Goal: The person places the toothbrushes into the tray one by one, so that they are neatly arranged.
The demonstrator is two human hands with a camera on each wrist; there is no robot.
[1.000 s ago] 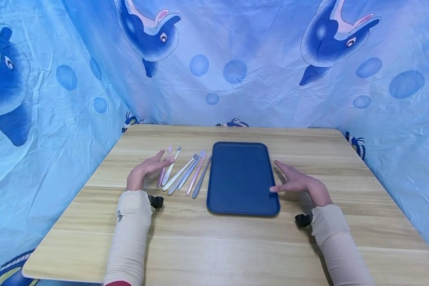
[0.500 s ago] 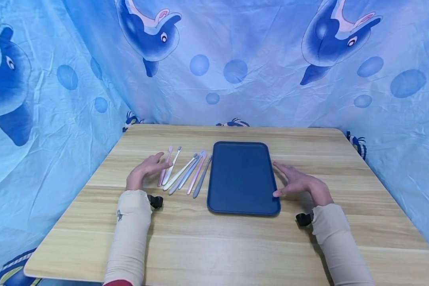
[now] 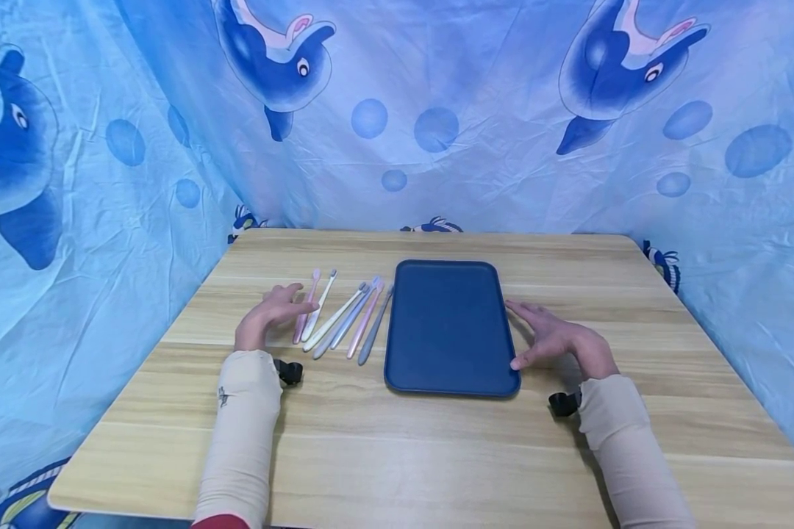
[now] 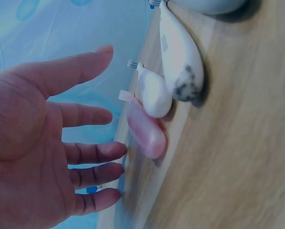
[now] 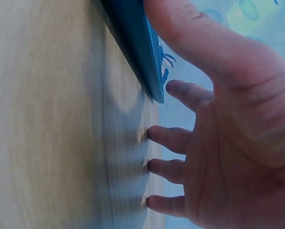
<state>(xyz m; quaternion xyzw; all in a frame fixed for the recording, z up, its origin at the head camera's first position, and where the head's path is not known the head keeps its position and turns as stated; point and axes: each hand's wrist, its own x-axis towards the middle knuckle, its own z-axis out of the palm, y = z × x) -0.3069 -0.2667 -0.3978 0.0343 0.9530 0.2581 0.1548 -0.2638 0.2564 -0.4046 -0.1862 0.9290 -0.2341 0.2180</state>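
Note:
My left hand (image 3: 274, 308) hovers at the left end of a row of toothbrushes, its fingers spread and nothing held. The left wrist view has the palm facing a pink toothbrush (image 4: 147, 131), a small white toothbrush (image 4: 154, 95) and a white toothbrush with a dark-speckled handle end (image 4: 178, 52). To the right of the row lies a dark blue rectangular tray (image 3: 450, 330). Beside the tray's right edge is my right hand (image 3: 559, 339), thumb right at the rim near the front corner, fingers extended along the side. Those fingertips come down close to the table in the right wrist view.
A blue-grey toothbrush (image 3: 374, 327) lies close to the tray's left edge. Everything sits on a wood-grain table (image 3: 397, 455). Blue curtains (image 3: 490, 184) with dolphin prints hang behind and at both sides of it.
My right thumb has moved back toward me and outward, from over the tray to its right rim. My left thumb has dipped slightly. Toothbrushes and tray stay where they were.

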